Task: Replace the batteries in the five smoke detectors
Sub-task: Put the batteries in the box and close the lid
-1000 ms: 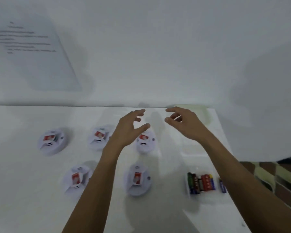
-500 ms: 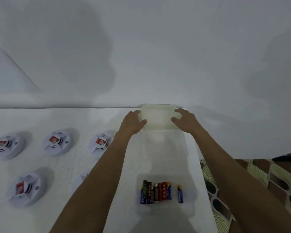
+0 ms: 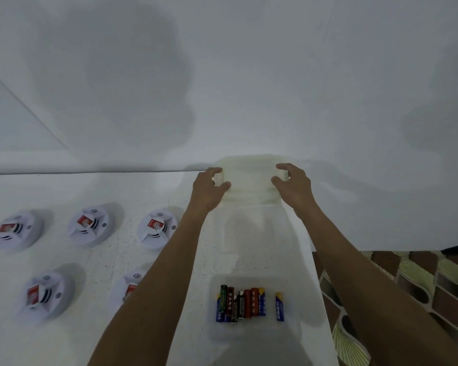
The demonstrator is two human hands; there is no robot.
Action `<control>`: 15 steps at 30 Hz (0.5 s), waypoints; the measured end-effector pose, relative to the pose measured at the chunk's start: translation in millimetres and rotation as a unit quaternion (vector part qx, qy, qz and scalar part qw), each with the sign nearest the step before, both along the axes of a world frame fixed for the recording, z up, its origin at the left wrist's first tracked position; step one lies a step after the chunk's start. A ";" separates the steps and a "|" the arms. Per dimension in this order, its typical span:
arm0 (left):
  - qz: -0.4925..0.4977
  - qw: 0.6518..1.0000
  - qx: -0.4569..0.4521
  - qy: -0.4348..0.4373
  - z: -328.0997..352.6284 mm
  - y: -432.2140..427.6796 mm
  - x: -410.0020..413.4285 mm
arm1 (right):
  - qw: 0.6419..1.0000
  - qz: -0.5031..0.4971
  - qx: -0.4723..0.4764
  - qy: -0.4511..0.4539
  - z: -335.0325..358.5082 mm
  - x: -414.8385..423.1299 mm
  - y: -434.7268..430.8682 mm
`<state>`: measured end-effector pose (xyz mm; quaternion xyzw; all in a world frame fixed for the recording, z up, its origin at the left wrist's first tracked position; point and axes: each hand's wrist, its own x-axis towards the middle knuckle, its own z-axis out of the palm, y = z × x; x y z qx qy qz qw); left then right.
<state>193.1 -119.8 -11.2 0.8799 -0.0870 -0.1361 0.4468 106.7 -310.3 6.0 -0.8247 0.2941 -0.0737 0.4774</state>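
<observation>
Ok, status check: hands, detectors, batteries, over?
Both hands, left and right, gripping the translucent container at the table's far edge. Five smoke detectors untouched on the left. Batteries loose in the near tray. Nothing in the way.

both hands, left and right, grip the ends of a translucent box at the counter's far edge (batteries nearer, five smoke detectors left).
</observation>
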 end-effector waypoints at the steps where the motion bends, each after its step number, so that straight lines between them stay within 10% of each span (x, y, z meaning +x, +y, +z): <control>1: 0.001 1.000 -0.016 -0.011 5.4 1.4 -2.2 | 1.000 -0.008 -0.001 -0.016 5.1 -2.5 1.1; 15: -0.023 0.997 -0.058 -0.046 45.9 71.4 -123.6 | 0.996 0.026 -0.006 -0.081 35.0 -138.8 45.8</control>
